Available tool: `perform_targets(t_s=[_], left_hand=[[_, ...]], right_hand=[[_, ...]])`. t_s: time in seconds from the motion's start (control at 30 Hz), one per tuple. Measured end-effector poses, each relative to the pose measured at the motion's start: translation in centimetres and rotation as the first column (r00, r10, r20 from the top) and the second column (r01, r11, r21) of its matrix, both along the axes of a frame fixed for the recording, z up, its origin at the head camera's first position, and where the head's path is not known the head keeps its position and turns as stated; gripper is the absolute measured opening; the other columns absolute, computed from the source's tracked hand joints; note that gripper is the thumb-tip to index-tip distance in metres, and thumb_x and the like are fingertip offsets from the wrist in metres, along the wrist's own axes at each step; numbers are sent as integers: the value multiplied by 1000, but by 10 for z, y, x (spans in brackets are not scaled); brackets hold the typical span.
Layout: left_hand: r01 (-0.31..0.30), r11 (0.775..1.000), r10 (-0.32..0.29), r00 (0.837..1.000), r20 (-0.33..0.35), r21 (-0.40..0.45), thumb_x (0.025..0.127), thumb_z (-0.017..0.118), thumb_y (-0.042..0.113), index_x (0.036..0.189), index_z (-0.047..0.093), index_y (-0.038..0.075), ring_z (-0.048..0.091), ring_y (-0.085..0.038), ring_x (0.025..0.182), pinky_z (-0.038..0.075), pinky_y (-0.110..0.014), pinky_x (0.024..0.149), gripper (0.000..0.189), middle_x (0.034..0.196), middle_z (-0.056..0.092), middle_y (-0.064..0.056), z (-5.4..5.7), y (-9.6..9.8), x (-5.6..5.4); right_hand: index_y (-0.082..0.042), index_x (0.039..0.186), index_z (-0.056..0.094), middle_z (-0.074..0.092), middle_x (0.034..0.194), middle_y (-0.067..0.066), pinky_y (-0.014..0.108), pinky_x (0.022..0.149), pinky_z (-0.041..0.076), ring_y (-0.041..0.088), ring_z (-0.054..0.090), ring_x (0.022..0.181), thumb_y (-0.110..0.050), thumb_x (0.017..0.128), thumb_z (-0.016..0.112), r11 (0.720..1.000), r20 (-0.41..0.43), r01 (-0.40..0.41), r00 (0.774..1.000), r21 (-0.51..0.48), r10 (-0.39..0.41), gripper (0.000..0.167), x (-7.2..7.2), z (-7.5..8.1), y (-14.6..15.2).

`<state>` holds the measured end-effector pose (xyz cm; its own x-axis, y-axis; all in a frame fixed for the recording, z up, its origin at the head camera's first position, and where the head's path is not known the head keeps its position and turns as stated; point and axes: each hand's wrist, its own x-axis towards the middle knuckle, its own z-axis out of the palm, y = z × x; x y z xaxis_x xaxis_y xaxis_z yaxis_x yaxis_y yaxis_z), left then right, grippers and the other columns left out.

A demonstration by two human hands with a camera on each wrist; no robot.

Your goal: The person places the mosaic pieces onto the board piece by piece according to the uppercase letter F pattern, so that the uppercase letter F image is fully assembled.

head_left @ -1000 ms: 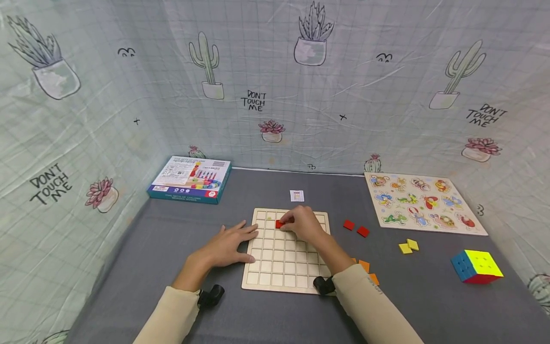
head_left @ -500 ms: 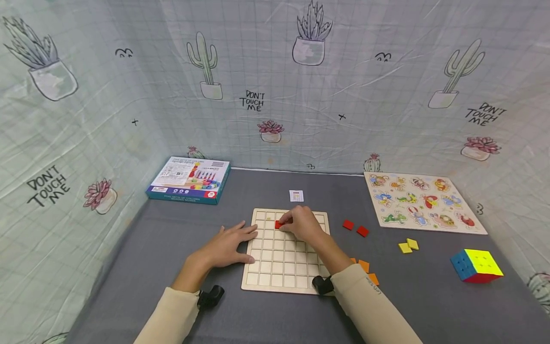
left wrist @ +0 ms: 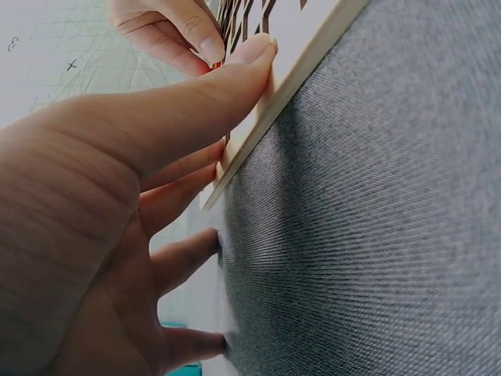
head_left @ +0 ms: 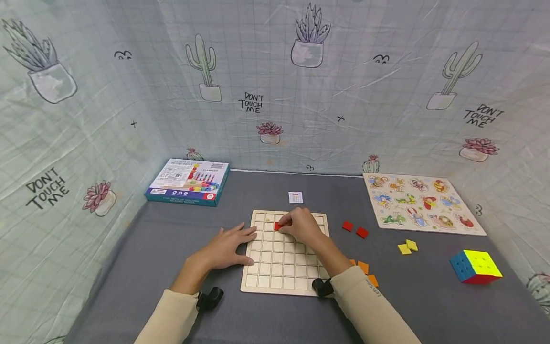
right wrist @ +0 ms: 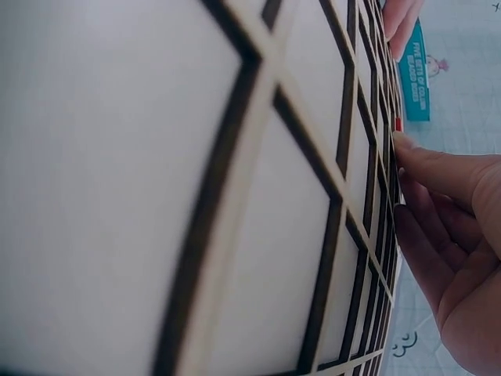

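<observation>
A pale wooden grid board lies on the grey table in the head view. My left hand is spread over its left edge, thumb and some fingertips on the rim, while other fingers reach the cloth in the left wrist view. With thumb and fingers my right hand pinches a small red square tile at a cell near the board's far side. Part of the tile is hidden under the fingertips. In the right wrist view only a sliver of red shows beyond the thumb.
Right of the board lie two red tiles, two yellow tiles and several orange tiles, partly behind the sleeve. Around them are a puzzle cube and an insect puzzle board. A printed card and a box lie farther back.
Both hands keep their places, the right one still pinching the red tile at the same cell. Only the head view has shifted slightly.
</observation>
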<state>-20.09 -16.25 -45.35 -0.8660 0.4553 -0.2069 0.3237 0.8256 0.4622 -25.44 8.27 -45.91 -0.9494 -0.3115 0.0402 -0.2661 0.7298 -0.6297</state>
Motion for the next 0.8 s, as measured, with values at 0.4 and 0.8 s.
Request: perform_targets(t_s=[0.4,0.8], left_hand=[[19,999,-20,1000,-15,-29,88,76,48,152,50,16,23,-37,159,15,-80,118,77,167,37,0,-3,-4,1],[52,998,-53,998,-34,-18,90,75,46,153,48,12,27,-40,157,18,-74,122,77,167,37,-4,-5,-5,2]], right_hand=[[-14,95,84,81,95,2,28,74,58,15,73,84,-12,82,86,1000,2,-5,1000,-9,5,14,1,-2,-1],[-4,112,78,70,135,13,36,90,62,32,69,119,-12,89,78,984,-19,-150,989,-99,149,25,3,20,30]])
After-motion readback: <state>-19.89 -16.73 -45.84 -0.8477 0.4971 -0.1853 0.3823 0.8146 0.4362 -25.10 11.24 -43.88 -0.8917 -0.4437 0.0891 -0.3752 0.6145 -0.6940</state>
